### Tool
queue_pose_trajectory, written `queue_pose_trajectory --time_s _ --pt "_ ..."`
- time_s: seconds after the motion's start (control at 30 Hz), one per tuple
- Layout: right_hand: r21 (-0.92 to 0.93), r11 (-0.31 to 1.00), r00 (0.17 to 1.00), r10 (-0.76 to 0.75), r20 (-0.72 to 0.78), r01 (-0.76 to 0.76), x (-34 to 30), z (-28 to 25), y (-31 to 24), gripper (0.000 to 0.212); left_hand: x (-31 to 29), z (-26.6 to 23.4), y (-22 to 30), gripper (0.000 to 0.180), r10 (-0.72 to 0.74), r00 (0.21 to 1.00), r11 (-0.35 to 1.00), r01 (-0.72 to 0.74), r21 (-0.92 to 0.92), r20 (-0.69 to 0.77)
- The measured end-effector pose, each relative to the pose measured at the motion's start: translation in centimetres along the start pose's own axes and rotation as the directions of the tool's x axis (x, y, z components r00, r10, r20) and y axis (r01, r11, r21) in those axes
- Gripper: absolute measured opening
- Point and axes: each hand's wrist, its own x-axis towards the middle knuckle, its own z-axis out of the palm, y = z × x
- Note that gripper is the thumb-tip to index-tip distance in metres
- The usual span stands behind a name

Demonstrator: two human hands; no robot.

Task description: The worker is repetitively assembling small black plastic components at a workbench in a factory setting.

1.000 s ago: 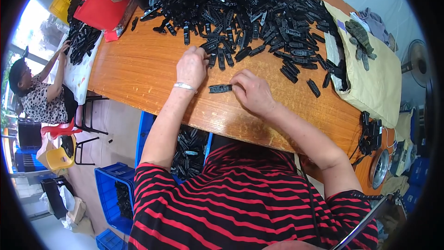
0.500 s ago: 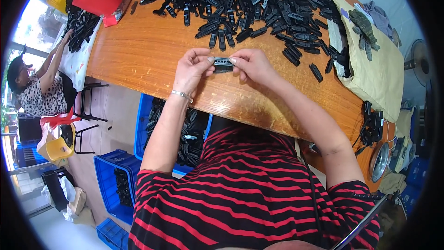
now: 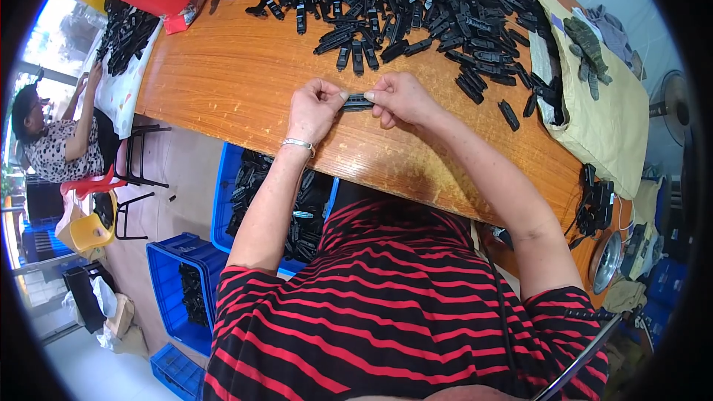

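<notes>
Between my two hands, over the near part of the wooden table (image 3: 223, 89), I hold a small black elongated plastic part (image 3: 356, 102). My left hand (image 3: 316, 111) pinches its left end between thumb and fingers, and a silver bracelet circles that wrist. My right hand (image 3: 401, 100) pinches its right end in the same way. The fingertips hide both ends of the part. Just beyond my hands, a large heap of similar black plastic parts (image 3: 401, 7) covers the far side of the table, with several pieces lying loose at its near edge.
A blue crate (image 3: 229, 178) of black parts stands below the table edge, with another blue crate (image 3: 171, 304) on the floor. A pale sack (image 3: 601, 134) with a grey glove (image 3: 587, 48) lies at right. At far left, a person (image 3: 59, 137) works beside more parts.
The black part has tilted in my fingers, so less of its slotted face shows. My hands stay almost in place. The other person's arms have shifted slightly.
</notes>
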Motion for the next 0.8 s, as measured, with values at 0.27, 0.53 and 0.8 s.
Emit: queue_pose_trajectory --time_s 0.27,0.53,0.8 --pt "-0.096 0.995 0.999 -0.015 0.050 0.019 0.4 0.0 0.3 0.021 -0.4 0.3 0.1 0.015 0.038 0.999 0.984 -0.032 0.175 -0.033" --pt "-0.233 0.971 0.997 0.059 0.043 -0.048 0.1 0.1 -1.2 0.018 0.1 -0.1 0.5 0.017 0.058 0.997 0.944 -0.071 0.322 0.050" --pt "-0.304 0.952 0.998 0.047 0.043 -0.031 0.2 -0.6 -0.8 0.017 0.2 0.0 1.4 0.014 0.113 0.990 0.873 -0.140 0.468 0.086"
